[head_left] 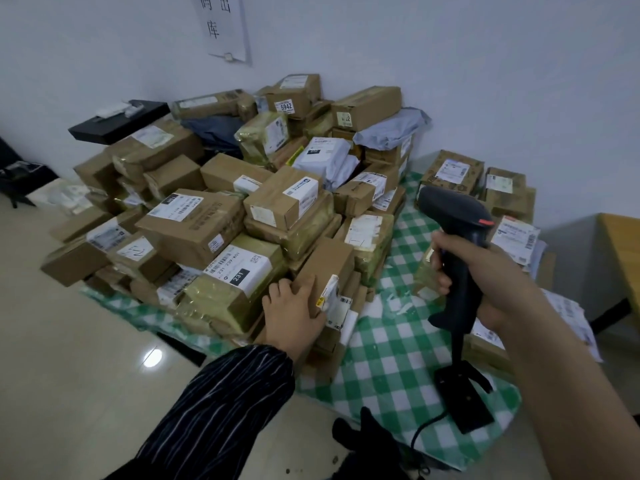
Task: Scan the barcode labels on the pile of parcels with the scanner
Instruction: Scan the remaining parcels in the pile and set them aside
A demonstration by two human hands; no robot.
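Observation:
A big pile of brown cardboard parcels [221, 216] with white barcode labels covers the left half of a green checked cloth [388, 344]. My left hand [292, 310] rests on a small brown box [327, 268] at the pile's near edge, fingers curled over its top; a white label hangs off that box's right side. My right hand [485, 275] is closed around the handle of the black barcode scanner [453, 216], whose head points left toward the pile. The scanner's cable runs down to the cloth.
A smaller group of labelled parcels [485, 188] lies at the right behind the scanner. A black stand [464, 396] sits on the cloth near me. A black flat case [121, 121] lies behind the pile. A wooden table edge [620, 247] is at the far right.

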